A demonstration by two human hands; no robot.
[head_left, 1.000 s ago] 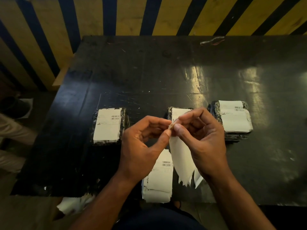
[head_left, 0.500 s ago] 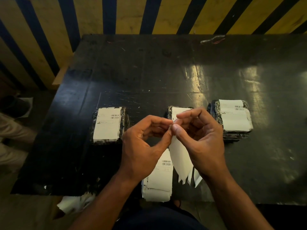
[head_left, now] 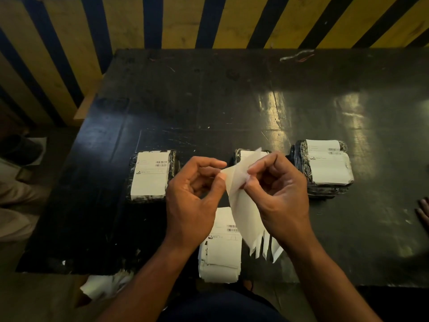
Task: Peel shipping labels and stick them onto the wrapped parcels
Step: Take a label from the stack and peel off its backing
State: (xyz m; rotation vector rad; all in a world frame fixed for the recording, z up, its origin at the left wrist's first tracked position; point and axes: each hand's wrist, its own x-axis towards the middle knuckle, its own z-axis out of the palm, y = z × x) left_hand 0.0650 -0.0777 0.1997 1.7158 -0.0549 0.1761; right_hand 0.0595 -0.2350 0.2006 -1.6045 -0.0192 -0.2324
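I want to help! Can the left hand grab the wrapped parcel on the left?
Probably not yet: the left hand is pinching the white label paper, though nothing blocks the black wrapped parcel beside it.

The person is working with both forearms bare, no sleeves showing; the left hand (head_left: 192, 205) and right hand (head_left: 282, 203) are wearing no gloves, rings or watch. Dark clothing (head_left: 222, 307) is covering the lap.

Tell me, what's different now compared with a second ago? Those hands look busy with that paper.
The left hand and right hand have drawn slightly apart, and the label's top corner has split open: one thin layer now fans up between the fingertips. Both hands keep their pinch. Other fingertips have appeared at the right edge. The three parcels and the label stack have not moved.
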